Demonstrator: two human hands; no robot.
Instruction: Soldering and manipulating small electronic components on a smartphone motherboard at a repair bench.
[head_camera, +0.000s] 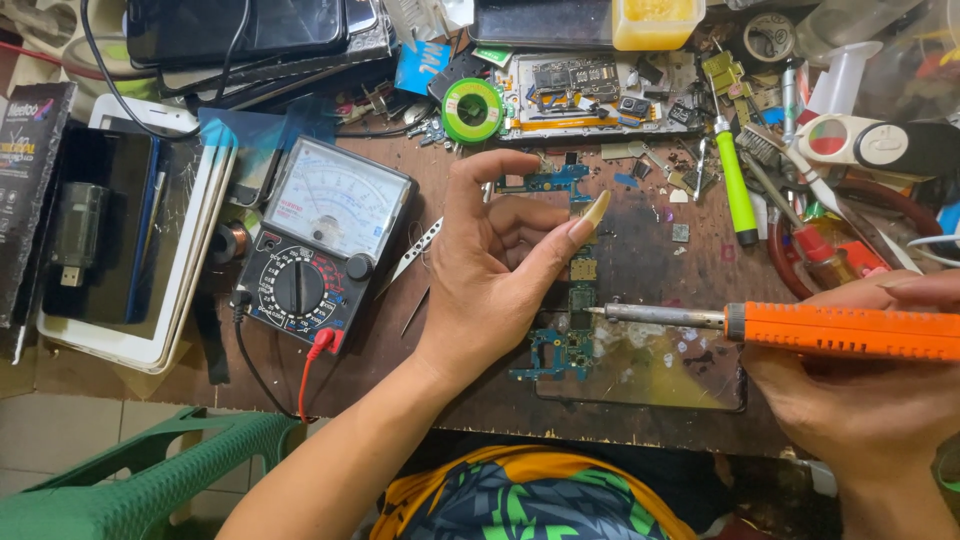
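The right hand (860, 390) grips an orange soldering iron (800, 328), its tip touching the green circuit board (572, 340). The left hand (500, 270) hovers spread, holding nothing. The soldering looks unfinished.

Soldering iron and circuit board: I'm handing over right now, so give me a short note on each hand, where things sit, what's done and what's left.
Right hand: gripping the orange-handled soldering iron, tip on the green circuit board.
Left hand: raised above the bench, open, fingers curled, holding nothing visible.
Board lies on the worn wooden bench, part of it over a glass panel. Tweezers lie beside the analog multimeter, left of the hand; green solder wick spool is at the back.
Done: iron brought to the board.
Left: whether the joint is finished cannot be told.
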